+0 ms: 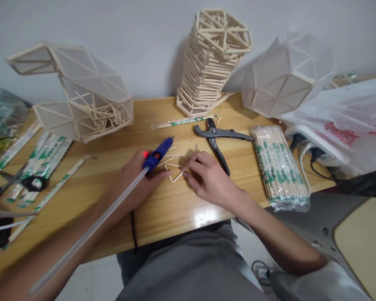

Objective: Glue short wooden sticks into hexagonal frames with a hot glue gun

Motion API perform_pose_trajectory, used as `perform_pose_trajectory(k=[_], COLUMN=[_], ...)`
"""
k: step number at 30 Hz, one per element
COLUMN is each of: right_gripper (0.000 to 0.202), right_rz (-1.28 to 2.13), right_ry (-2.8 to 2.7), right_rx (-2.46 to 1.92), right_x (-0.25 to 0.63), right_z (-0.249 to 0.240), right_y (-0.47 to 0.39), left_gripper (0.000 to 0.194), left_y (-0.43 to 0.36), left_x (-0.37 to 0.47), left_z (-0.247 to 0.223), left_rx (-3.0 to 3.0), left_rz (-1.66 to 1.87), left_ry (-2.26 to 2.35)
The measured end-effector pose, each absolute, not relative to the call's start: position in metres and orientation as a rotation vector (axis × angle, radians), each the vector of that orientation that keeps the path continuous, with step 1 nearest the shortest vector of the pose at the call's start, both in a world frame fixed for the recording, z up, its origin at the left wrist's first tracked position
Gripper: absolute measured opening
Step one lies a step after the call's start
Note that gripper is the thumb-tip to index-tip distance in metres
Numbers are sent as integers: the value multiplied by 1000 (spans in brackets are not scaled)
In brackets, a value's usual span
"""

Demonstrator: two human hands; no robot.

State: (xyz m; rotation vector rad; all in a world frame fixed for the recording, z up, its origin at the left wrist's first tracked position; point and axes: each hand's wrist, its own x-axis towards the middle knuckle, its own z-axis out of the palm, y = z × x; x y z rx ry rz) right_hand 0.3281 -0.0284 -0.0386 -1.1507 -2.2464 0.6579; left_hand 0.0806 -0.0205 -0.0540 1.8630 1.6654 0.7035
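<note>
My left hand (138, 177) is closed round a blue glue gun (158, 154), whose long clear glue stick (90, 232) reaches back over my forearm. A red light shows beside it. Short wooden sticks (172, 165) lie on the table between my hands, some joined at angles. My right hand (208, 177) has its fingertips pressed together at the right end of these sticks, at a short piece (178, 176). Behind my right hand, grey cutting pliers (213, 133) lie with their handles spread.
A tall stick tower (205, 69) stands at the back between two paper-covered stick frames (94, 73) (282, 79). Wrapped chopsticks (278, 167) and a power strip (316, 144) are at right; scissors (25, 182) lie at left.
</note>
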Motion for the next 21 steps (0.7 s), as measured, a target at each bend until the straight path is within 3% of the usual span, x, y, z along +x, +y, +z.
perform_pose_trajectory(k=[21], right_gripper=[13], right_rz=[608], right_ry=[-2212], right_rx=[-1111], right_x=[327], right_z=[-46], right_y=[-20], left_gripper=[47], left_y=[-19], left_x=[76], left_z=[-65], left_rx=[1936], left_rz=[777], left_ry=[1613])
